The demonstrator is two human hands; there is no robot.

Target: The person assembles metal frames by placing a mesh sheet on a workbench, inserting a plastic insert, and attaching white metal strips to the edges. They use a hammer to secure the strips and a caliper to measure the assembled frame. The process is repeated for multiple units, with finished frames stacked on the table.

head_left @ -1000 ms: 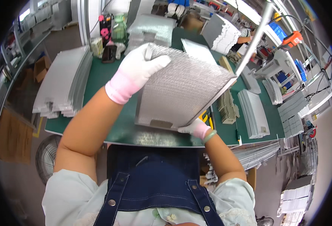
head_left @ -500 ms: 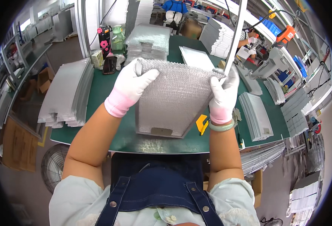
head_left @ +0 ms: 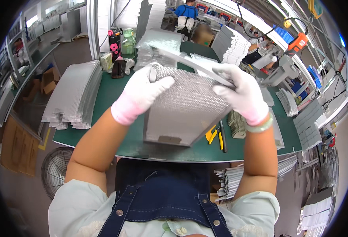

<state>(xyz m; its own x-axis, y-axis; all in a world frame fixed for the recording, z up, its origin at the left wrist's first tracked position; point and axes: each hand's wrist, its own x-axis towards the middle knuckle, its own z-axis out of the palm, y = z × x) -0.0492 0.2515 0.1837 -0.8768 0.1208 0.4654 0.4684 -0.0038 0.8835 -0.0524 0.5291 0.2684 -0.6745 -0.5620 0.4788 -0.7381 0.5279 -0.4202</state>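
A silver mesh panel (head_left: 186,106) with thin metal edging stands tilted over the green table, a small grey plate low on its face. At its upper left corner my left hand (head_left: 138,93), in a white glove with a pink cuff, is closed on the panel. My right hand (head_left: 243,93), gloved alike, pinches one end of a long thin metal strip (head_left: 193,65) between thumb and fingers. That strip slants up to the left, above and behind the panel's upper edge. Whether the strip touches the panel, I cannot tell.
Stacked mesh sheets (head_left: 73,91) lie at the left, more (head_left: 158,43) at the back. A phone (head_left: 118,68) and green bottle (head_left: 128,42) stand behind. Yellow-handled pliers (head_left: 222,138) and small beige blocks (head_left: 237,124) lie right of the panel. A floor fan (head_left: 55,170) stands lower left.
The strip in my right hand has swung from nearly upright down to the left, across the panel's upper edge. My right hand has moved right, off the panel's corner. My left hand keeps its hold.
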